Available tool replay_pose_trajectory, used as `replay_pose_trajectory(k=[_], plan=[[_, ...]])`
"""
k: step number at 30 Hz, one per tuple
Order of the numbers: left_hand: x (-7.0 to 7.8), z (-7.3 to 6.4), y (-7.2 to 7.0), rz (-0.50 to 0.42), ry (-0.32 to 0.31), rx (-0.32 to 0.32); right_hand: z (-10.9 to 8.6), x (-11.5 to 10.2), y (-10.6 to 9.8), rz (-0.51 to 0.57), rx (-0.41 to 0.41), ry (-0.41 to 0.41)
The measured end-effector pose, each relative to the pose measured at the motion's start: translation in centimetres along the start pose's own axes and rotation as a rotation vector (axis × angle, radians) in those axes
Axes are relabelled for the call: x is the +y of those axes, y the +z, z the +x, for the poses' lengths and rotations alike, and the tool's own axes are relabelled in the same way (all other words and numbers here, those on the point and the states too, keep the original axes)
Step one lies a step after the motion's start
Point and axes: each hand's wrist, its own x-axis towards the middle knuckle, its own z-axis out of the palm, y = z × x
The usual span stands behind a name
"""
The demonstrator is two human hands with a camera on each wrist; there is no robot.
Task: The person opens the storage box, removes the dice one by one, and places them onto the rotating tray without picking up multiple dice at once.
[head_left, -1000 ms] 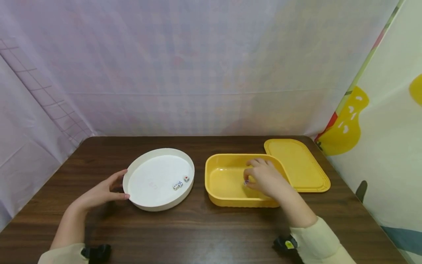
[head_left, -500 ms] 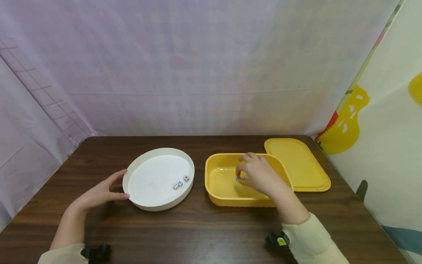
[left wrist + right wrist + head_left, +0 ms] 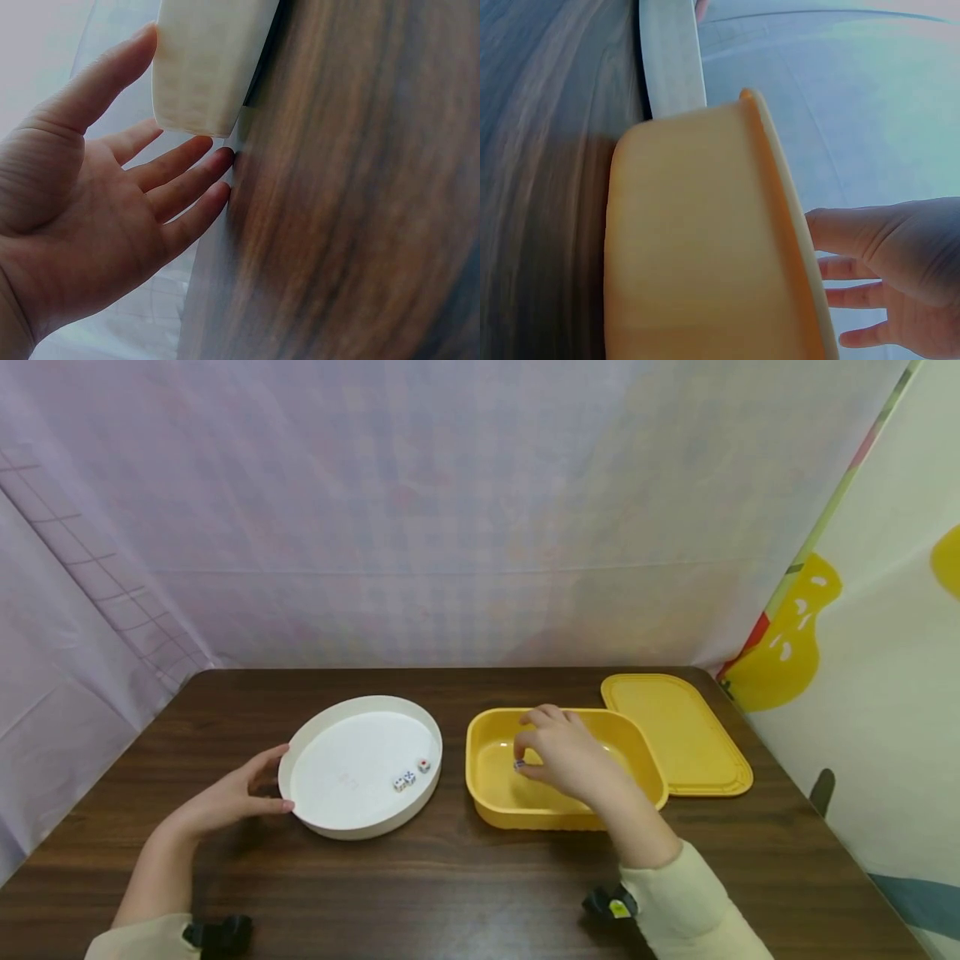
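A round white tray [image 3: 330,777] stands at the left of the table, with three small white dice [image 3: 409,777] near its right side. My left hand [image 3: 221,793] touches the tray's left side with spread thumb and fingers; the left wrist view shows the fingers [image 3: 180,187] fairly straight at its wall. Over the rectangular yellow container [image 3: 517,818], my right hand [image 3: 566,756] pinches a die [image 3: 519,766] between thumb and fingertips. In the right wrist view, the container's wall [image 3: 690,240] hides the fingertips and the die.
A flat yellow lid [image 3: 675,735] lies on the table at the right, behind and beside the container. The dark wood table [image 3: 420,893] ends at a pale patterned cloth [image 3: 450,527] at the back. A gap of table separates tray and container.
My right hand has moved left across the yellow container, carrying the pinched die with it. The left hand and the white tray have stayed where they were.
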Motion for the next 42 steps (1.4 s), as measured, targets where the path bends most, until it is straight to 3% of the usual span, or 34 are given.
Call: replay_pose_trajectory(k=[42], plan=[[0.4,-0.1,0.0,0.013,0.006,0.003,3.4,-6.2,-1.0,-0.001,-0.006,-0.091]])
